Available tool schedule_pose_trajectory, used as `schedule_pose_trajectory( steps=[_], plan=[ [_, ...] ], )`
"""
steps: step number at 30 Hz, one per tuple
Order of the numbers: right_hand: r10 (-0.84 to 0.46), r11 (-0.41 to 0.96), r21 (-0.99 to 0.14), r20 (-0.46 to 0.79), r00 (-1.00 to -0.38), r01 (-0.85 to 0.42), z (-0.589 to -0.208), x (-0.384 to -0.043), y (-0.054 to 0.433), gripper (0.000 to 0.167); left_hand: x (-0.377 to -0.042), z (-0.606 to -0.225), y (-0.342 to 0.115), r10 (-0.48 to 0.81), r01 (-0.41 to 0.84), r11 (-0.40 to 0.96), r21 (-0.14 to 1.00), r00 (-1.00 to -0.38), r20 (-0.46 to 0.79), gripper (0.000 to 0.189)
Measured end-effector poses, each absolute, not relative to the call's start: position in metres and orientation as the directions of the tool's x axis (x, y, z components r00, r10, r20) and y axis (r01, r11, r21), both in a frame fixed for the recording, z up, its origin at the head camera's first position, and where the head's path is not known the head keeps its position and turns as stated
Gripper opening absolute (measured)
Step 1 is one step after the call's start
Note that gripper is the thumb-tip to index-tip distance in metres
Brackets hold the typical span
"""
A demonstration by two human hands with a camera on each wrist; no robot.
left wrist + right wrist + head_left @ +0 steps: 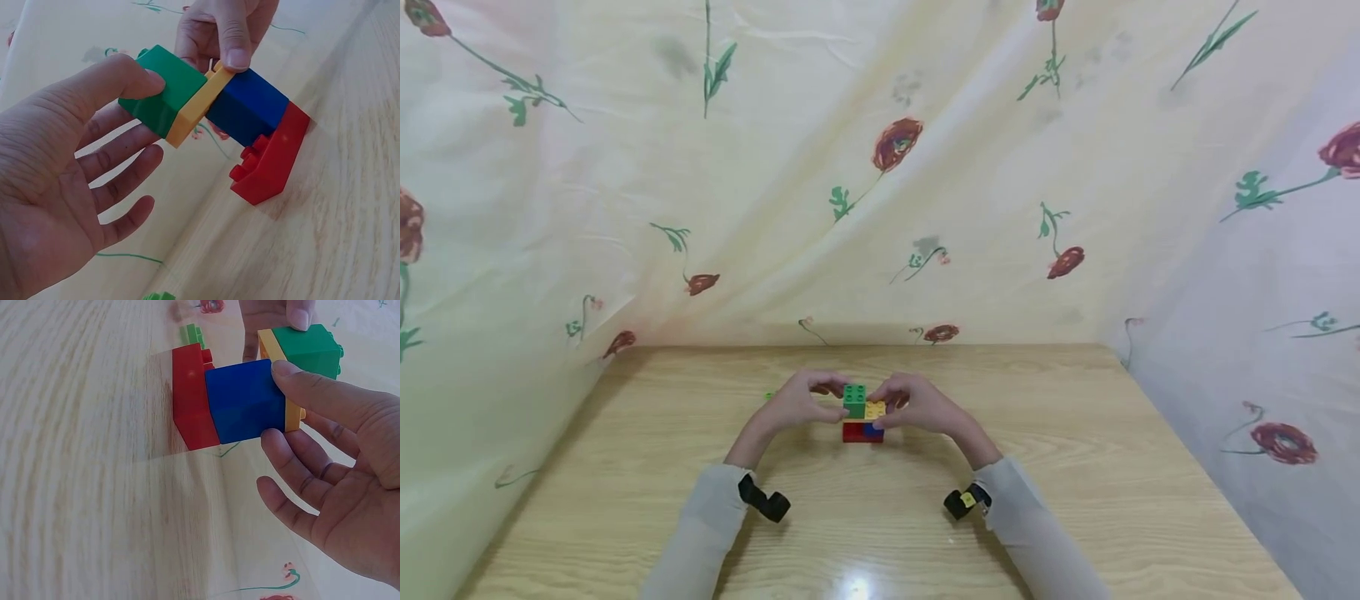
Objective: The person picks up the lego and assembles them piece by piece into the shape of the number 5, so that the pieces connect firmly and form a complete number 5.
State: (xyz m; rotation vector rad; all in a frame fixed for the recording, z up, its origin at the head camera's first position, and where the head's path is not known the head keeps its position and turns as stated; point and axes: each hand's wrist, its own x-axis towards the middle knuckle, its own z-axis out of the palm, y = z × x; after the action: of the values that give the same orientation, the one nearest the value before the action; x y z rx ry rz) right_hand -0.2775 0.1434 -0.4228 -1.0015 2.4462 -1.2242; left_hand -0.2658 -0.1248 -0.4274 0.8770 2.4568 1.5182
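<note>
A small stack of toy building bricks stands on the table in front of me. At its bottom lies a flat red brick [278, 159], with a blue brick [244, 400] on one end of it. Across the blue one sits a thin yellow brick [200, 106], whose other end overhangs the red studs. On that overhanging end is a green brick [854, 400], pinched by my left hand [793, 404] between thumb and fingers. My right hand [928, 406] grips the yellow brick's other end, thumb at its edge over the blue brick.
A light green piece [194, 335] lies on the wooden table [865, 517] to the left, behind the left hand. Flower-patterned cloth [775, 167] hangs behind the table and at both sides. Each wrist wears a black strapped camera [765, 500].
</note>
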Motion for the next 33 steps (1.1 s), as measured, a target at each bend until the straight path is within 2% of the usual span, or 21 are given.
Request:
schedule_pose_trajectory(
  steps=[26, 33],
  plan=[
    [-0.662, 0.426, -0.77, 0.091, -0.744, -0.474, -0.4167, -0.2777, 0.1412, 0.031, -0.2659, -0.4276, -0.1235, 0.492, 0.358, 0.35, 0.866, -0.856, 0.156, 0.039],
    [-0.668, 0.411, -0.782, 0.091, -0.739, -0.468, -0.4201, -0.2764, 0.1414, 0.03, -0.2639, -0.4289, -0.1237, 0.476, 0.323, 0.358, 0.876, -0.87, 0.126, 0.045]
  ],
)
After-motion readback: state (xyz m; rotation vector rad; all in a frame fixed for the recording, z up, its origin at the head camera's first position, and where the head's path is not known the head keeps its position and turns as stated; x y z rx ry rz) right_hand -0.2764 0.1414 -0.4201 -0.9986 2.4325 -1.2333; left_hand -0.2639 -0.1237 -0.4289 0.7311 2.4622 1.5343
